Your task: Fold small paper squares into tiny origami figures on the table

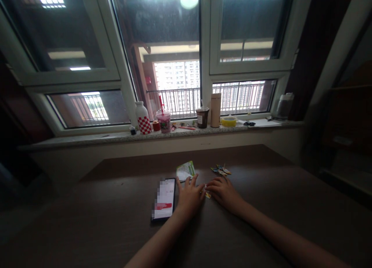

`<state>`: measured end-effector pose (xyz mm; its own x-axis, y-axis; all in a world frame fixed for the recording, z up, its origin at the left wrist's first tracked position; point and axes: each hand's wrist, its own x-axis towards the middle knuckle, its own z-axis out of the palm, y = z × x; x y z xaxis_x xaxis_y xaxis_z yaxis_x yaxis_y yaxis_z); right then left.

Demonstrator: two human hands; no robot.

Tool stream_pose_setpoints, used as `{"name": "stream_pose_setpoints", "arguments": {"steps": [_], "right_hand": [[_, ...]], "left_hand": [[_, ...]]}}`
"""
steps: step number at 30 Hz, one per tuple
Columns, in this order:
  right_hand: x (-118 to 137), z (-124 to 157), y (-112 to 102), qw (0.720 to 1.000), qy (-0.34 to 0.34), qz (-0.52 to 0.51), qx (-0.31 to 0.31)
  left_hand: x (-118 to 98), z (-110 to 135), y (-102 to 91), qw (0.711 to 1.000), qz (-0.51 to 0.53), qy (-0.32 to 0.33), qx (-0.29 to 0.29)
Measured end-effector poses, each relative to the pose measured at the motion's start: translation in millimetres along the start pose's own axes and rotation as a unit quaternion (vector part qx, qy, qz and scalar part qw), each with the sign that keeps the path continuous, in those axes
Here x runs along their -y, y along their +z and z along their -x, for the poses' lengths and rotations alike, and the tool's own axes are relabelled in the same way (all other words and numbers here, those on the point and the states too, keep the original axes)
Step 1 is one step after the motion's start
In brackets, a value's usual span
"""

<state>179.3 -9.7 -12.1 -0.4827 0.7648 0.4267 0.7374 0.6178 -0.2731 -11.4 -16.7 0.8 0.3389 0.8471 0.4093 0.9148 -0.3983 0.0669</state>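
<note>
My left hand [189,194] and my right hand [224,191] meet over the table, fingertips almost touching. Between them a small yellow-and-white paper-like piece [208,195] shows in part; its kind is too small to make out. Thumb and index finger of the left hand pinch at it while the other fingers spread over the table. The right fingers are bunched together on its other side. Just beyond the left fingertips lies a green-and-white packet [186,170]. Past the right hand sits a little cluster of colourful pointed pieces [221,170].
A phone [165,200] with a lit screen lies left of my left hand on the dark table [116,206]. Along the windowsill [116,135] stand a checked bottle [143,119], a pink cup [164,121], a dark cup [202,117], a tan flask [215,111], yellow tape [228,122] and scissors [249,123].
</note>
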Motion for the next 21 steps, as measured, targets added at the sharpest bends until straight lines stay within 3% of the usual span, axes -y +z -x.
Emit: {"name": "stream_pose_setpoints", "arguments": {"steps": [21], "right_hand": [[5.9,-0.8,-7.2,0.999,0.026,0.037,0.020]], "left_hand": [[3.6,3.8,-7.4,0.994,-0.006,0.102,-0.033]]}}
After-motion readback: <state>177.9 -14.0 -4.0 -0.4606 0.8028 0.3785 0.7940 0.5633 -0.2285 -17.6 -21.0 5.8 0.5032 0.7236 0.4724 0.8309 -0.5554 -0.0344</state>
